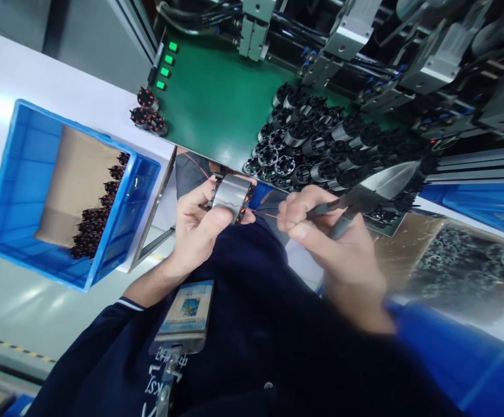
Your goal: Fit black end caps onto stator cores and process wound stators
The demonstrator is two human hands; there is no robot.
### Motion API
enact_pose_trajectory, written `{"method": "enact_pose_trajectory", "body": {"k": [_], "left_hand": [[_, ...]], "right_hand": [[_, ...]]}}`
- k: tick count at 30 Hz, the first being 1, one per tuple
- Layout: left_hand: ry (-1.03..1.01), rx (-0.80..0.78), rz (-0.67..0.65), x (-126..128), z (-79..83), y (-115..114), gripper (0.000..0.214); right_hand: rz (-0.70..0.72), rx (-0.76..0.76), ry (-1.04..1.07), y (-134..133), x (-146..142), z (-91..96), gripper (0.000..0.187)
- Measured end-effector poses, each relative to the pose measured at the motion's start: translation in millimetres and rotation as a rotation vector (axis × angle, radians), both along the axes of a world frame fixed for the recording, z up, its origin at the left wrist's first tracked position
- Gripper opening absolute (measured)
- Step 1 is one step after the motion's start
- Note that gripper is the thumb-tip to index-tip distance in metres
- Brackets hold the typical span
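Note:
My left hand (pixel 197 223) is closed round a small metal cylinder with copper windings, a motor stator (pixel 230 198), held close to my chest. A thin red wire (pixel 271 216) runs from the stator to my right hand (pixel 321 231). That hand pinches the wire with its fingertips and also grips a pair of grey pliers (pixel 373 188), whose jaws point right. Both hands hover just in front of the green work surface (pixel 211 98).
Several black-capped stators (pixel 317 147) are piled on the green surface, with three more (pixel 148 113) near its left edge. A blue crate (pixel 30 191) at left holds a row of stators on cardboard. Machine fixtures (pixel 408 52) fill the back. A tray of parts (pixel 456 266) lies at right.

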State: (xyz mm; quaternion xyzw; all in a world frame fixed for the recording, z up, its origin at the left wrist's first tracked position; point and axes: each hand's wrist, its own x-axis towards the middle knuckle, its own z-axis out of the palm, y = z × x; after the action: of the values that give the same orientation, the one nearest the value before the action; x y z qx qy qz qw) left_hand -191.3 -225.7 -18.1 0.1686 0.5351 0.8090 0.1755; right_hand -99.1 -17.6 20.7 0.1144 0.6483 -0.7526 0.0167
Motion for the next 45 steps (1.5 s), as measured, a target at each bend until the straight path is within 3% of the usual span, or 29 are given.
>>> {"method": "enact_pose_trajectory", "body": {"k": [3, 6, 9, 11, 12, 14, 17, 22, 26, 32, 37, 41, 45], "left_hand": [[-0.056, -0.029, 0.007, -2, -1.4, 1, 0.031], [0.006, -0.052, 0.052, -3, -5.1, 1, 0.031], [0.046, -0.079, 0.111, -1, -8.8, 3, 0.032], [0.057, -0.094, 0.162, 0, -10.3, 5, 0.030], [0.063, -0.102, 0.185, 0, -11.0, 5, 0.029], [0.083, -0.114, 0.214, 0, -11.9, 6, 0.029], [0.135, -0.145, 0.216, 0, -12.5, 9, 0.031], [0.241, -0.126, 0.210, 1, -9.8, 13, 0.026], [0.261, -0.237, 0.193, 2, -9.2, 11, 0.037], [0.186, -0.159, 0.208, 3, -13.1, 5, 0.031], [0.239, -0.309, 0.235, 3, -15.3, 4, 0.043], [0.198, -0.255, 0.221, 4, -15.1, 4, 0.042], [0.188, -0.303, 0.219, 6, -18.3, 2, 0.050]], "right_hand": [[0.011, 0.147, 0.093, 1, -1, 2.1, 0.016], [-0.003, 0.272, 0.155, -5, -1, 5.2, 0.009], [-0.179, 0.383, 0.160, -17, 7, 3.7, 0.004], [-0.284, 0.419, 0.216, -29, 16, -1.4, 0.013], [-0.269, 0.420, 0.263, -36, 21, -5.0, 0.016], [-0.106, 0.408, 0.325, -49, 29, -13.0, 0.021], [0.049, 0.423, 0.247, -65, 29, -23.9, 0.020], [-0.026, 0.437, 0.140, -69, 12, -31.3, 0.019], [-0.032, 0.423, 0.171, -70, 4, -32.2, 0.017], [-0.023, 0.443, 0.181, -75, 2, -35.8, 0.017], [-0.020, 0.424, 0.187, -76, -1, -36.2, 0.011], [-0.019, 0.392, 0.108, -79, -1, -34.4, 0.011], [-0.026, 0.387, 0.086, -80, 1, -36.3, 0.012]]}}
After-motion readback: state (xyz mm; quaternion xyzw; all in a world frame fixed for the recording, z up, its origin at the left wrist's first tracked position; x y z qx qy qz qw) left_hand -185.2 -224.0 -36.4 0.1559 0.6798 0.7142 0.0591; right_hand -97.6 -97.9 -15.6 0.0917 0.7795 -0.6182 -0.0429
